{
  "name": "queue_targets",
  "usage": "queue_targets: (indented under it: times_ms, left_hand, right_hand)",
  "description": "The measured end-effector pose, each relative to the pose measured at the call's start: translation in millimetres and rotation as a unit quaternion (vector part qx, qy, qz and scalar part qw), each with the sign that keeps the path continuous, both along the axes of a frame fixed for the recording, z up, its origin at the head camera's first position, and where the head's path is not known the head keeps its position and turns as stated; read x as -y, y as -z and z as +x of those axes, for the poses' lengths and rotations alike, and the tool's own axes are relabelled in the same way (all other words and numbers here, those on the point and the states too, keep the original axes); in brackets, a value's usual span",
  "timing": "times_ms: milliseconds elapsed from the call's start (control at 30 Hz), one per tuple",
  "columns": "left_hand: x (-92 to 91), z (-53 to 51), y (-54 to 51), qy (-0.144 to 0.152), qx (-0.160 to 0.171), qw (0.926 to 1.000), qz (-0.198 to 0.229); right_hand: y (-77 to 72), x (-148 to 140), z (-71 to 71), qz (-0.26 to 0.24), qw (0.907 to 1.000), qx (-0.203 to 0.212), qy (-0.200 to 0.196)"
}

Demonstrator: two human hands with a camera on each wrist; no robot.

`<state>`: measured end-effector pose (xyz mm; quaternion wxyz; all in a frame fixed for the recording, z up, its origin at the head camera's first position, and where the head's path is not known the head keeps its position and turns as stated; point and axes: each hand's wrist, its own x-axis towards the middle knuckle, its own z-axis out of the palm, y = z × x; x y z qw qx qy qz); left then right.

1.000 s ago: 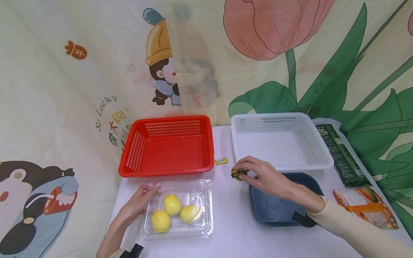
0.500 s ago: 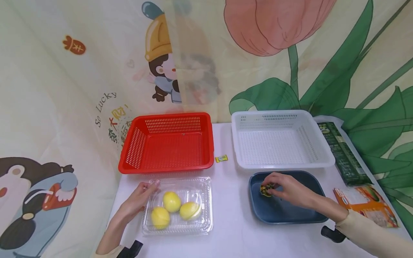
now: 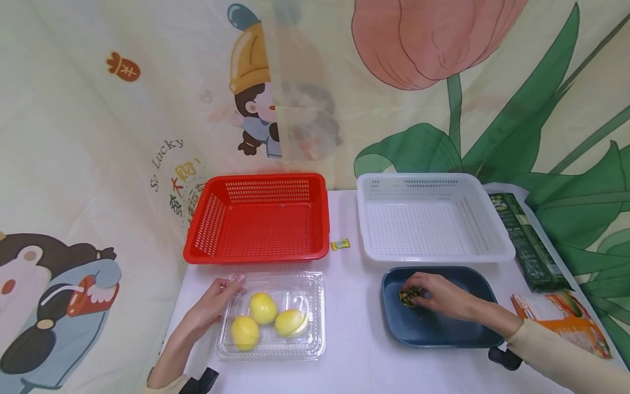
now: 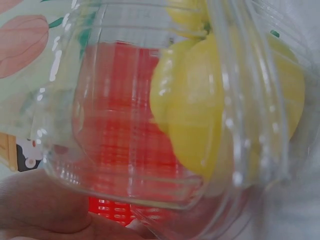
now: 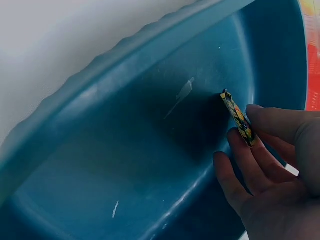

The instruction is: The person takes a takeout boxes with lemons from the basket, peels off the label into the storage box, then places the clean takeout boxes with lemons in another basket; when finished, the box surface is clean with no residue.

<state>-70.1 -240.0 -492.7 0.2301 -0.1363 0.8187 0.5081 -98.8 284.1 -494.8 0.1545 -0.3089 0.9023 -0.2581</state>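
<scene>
At the top left corner of a clear plastic clamshell box (image 3: 315, 342), my left hand (image 3: 209, 306) holds the rim; the left wrist view shows part of this hand (image 4: 42, 207) low beside the plastic. Several round yellow fruits, probably lemons (image 3: 263, 308), lie inside the box, large in the left wrist view. Over the inside of a dark blue tray (image 3: 443, 334), my right hand (image 3: 438, 294) pinches a small dark-and-yellow wrapped packet (image 5: 239, 119) between thumb and fingers. The right wrist view shows the packet edge-on, near the tray's floor; whether it touches the floor I cannot tell.
Behind the box stands a red basket (image 3: 256, 257), and behind the tray a white one (image 3: 438, 256). Between them lies a small yellow wrapped candy (image 3: 340, 244). A dark green packet (image 3: 529, 241) and an orange packet (image 3: 561, 317) lie at the right.
My right hand has carried the small packet from beside the white basket rightward and over the blue tray, where it has stayed since half a second ago. The left hand keeps its place.
</scene>
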Motion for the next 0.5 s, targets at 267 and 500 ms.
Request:
queue_targets:
  times_ms: [267,500]
  left_hand:
    - [-1.4,0.3,1.2,0.003,-0.005,1.0000,0.006]
    - [0.0,-0.5,-0.2,0.007,-0.010,0.9999,0.009]
  right_hand:
    - [2.4,-2.5,0.2,0.022,0.9997,0.004,0.006]
    - [0.1,-2.6,0.8,0.042,0.9991,-0.006,0.008]
